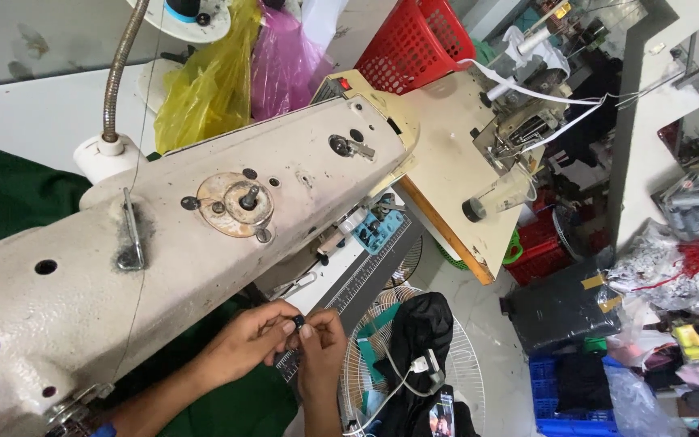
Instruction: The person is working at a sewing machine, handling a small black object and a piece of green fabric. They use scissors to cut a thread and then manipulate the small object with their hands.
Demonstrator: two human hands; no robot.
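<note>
our left hand (pixel 248 340) and right hand (pixel 321 344) pinched one small dark part (pixel 298 324) together, just past the sewing machine (pixel 204 218). we judged it could slip from our fingertips and drop toward the fan (pixel 382 356) beyond the table's edge.

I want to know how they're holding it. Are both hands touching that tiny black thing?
Touching. The head view shows left hand and right hand fingertips pinching the black thing.

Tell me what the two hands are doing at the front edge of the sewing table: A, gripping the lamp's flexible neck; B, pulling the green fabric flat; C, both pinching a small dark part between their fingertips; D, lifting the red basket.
C: the left hand and the right hand meet below the sewing machine, fingertips closed together on a small dark part; neither is on the green fabric behind the machine.
</note>
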